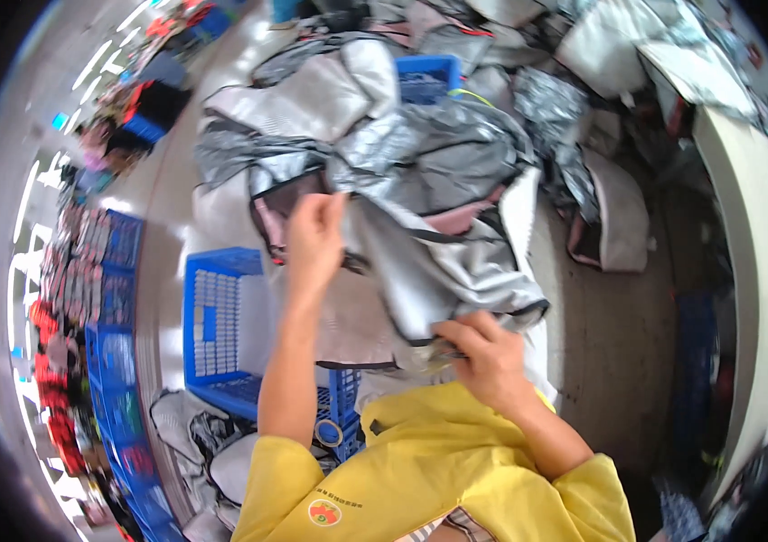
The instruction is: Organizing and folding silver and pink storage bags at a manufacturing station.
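A silver-grey fabric piece with black bound edges (398, 262) stretches between my two hands over a heap of similar pieces. My left hand (314, 237) is closed, pinching its black edging at the upper left. Lower down and nearer to me, my right hand (485, 354) is closed beside the black-edged lower corner. A small, dull metallic thing shows at its fingertips, too blurred to name. Pink lining (463, 217) shows between the folds. Below the left hand hangs a pale panel with a dark hem (354, 316).
A blue plastic crate (212, 312) stands at left under the fabric, and a smaller blue bin (426, 77) sits farther back. More silver pieces (614, 217) pile up at right. A pale board edge (741, 271) rises at far right. Stacked blue crates (117, 361) line the left.
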The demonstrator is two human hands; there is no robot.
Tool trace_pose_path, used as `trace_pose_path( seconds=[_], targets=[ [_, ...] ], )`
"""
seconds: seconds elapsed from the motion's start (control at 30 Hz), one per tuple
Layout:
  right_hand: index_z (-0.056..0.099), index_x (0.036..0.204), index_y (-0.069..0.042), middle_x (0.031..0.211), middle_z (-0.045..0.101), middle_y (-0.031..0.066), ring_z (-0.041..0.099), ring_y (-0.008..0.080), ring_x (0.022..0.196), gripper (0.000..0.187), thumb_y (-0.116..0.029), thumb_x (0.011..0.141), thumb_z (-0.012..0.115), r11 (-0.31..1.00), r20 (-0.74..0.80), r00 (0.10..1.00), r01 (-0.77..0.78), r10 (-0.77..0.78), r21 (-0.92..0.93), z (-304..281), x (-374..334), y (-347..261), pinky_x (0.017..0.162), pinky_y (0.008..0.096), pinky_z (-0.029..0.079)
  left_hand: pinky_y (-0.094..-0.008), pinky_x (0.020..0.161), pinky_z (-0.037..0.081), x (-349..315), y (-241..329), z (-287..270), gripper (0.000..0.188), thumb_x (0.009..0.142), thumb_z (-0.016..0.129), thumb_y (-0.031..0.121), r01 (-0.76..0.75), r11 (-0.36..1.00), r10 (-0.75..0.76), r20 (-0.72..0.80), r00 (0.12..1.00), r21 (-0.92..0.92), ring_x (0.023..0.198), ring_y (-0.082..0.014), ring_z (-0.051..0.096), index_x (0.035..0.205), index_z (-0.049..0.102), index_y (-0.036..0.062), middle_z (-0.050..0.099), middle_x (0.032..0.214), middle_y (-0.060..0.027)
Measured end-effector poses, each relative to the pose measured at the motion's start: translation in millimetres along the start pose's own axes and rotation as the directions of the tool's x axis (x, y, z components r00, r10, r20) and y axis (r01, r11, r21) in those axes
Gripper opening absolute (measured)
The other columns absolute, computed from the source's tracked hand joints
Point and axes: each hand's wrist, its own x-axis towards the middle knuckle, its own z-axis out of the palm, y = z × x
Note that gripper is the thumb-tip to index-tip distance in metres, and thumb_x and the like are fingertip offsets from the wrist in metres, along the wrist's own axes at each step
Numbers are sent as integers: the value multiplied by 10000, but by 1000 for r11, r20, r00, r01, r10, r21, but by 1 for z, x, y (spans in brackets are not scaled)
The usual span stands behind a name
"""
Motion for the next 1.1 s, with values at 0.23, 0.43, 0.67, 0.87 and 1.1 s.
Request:
trace_pose_path(
  seconds=[0.23, 0.43, 0.67, 0.87, 1.1],
  targets=[
    [710, 1213, -134, 1162, 719, 21, 715, 213, 716, 505, -43, 717, 713, 966, -62, 989, 144, -134, 214, 51, -8, -29, 584, 325, 580, -336, 923, 515, -80, 19, -52, 611, 1027, 657, 235, 428, 898, -406, 181, 896, -100, 1089, -199, 616, 1548, 380, 75, 542, 1349, -149],
    [683, 1287, -111, 1191, 728, 27, 717, 185, 726, 580, -89, 710, 744, 947, 96, 967, 205, -234, 247, 48, -28, -26, 548, 300, 558, -452, 1192, 346, -106, -17, -41, 824, 959, 746, 171, 434, 901, -411, 306, 859, -11, 1500, -331, 362, 1608, 256, 43, 338, 1619, -260],
    [696, 1175, -66, 986, 709, 37, 686, 185, 700, 396, -20, 782, 721, 986, -122, 992, 14, 6, 166, -5, -50, 9, 576, 300, 539, -408, 1227, 284, -129, -74, -34, 831, 948, 738, 225, 694, 684, -593, 383, 708, -223, 1485, -307, 396, 1603, 289, -19, 399, 1611, -218],
    [725, 1226, -41, 883, 642, -28, 620, 53, 834, 256, -140, 994, 684, 368, -166, 388, -534, 907, 761, -20, -57, 121, 692, 251, 492, -404, 984, 540, -152, -21, 23, 727, 903, 689, 172, 730, 579, -614, 394, 684, -365, 1121, -262, 659, 1567, 421, 48, 606, 1344, -150],
    [637, 1380, -59, 1094, 726, 28, 698, 166, 935, 426, -312, 1038, 609, 722, -295, 794, -243, 532, 647, 24, -87, 221, 808, 280, 536, -501, 888, 555, -213, 107, 182, 885, 916, 624, 91, 121, 913, 125, 550, 826, -389, 1087, -479, 654, 1649, 135, 8, 551, 1409, -317]
  ],
)
